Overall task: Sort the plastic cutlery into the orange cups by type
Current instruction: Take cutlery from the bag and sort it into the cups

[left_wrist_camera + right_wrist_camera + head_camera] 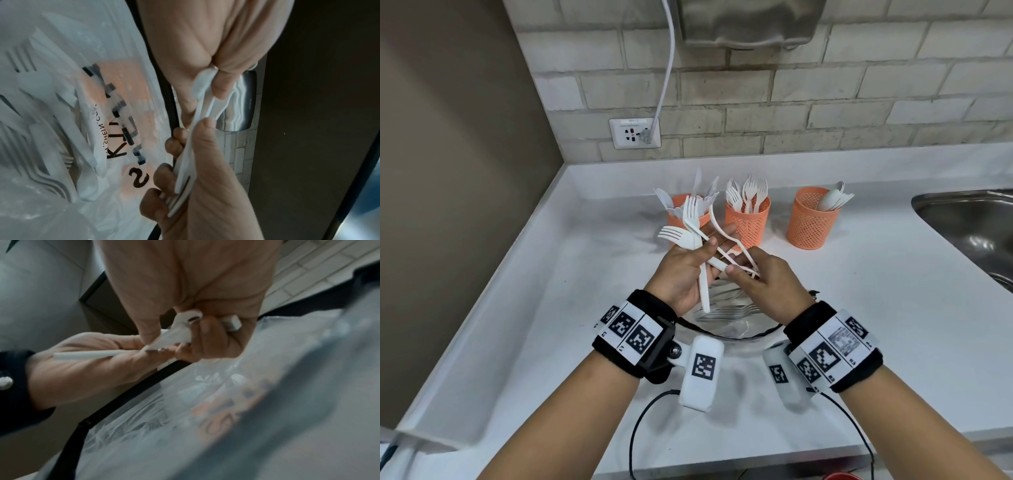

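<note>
Three orange mesh cups stand at the back of the counter. The left cup (677, 209) holds knives, the middle cup (748, 222) forks, the right cup (811, 224) spoons. My left hand (705, 251) grips a bunch of white forks (690, 222), tines pointing away; the left wrist view shows their handles (185, 162) between thumb and fingers. My right hand (739, 270) pinches the handle ends of thin white cutlery pieces (717, 224) that cross the forks; their type is unclear. Both hands hover over a clear bag of cutlery (726, 310).
The bag lies in a dark-rimmed glass bowl (767, 331) near the counter's front. A steel sink (969, 233) is at the right. A wall socket (635, 133) with a white cable sits behind the cups. Black cables (635, 431) trail over the front edge.
</note>
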### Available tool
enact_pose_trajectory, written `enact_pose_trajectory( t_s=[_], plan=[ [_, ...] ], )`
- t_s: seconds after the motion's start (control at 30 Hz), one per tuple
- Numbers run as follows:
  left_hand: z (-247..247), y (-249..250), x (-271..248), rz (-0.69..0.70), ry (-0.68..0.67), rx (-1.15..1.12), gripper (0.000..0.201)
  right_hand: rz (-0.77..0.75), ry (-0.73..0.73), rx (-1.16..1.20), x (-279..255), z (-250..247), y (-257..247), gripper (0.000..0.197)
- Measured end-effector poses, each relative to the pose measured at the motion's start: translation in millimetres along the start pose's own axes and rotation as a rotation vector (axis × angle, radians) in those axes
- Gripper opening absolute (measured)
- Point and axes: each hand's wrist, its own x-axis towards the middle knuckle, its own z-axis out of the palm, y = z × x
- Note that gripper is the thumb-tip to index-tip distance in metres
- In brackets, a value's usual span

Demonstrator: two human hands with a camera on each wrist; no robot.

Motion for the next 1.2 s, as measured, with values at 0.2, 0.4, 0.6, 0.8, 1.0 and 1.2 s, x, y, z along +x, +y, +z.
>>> enact_pose_trajectory(
  t_s=[0.2,0.4,0.6,0.8,1.0,1.2],
  plan=[
    [-1,8,2,-0.010,-0.002,0.073,0.044,0.046,-0.039,-0.031,6,-7,1,0.015],
    [-7,17,3,0.005,0.089,0.209,0.031,0.069,0.077,-0.182,10,-7,10,0.029],
    [-1,21,6,0.072,0.239,0.178,0.041,0.058,0.142,-0.138,14,-12,10,0.014],
    [23,10,9,0.068,0.226,0.144,0.030,0.002,0.011,-0.080,11,0,-4,0.024],
    [19,16,16,0.159,0.364,0.244,0.023,0.018,0.128,0.043,9,-5,-4,0.029],
    [19,10,11,0.050,0.243,0.315,0.033,0.029,0.102,0.022,8,-14,-4,0.017]
  ],
)
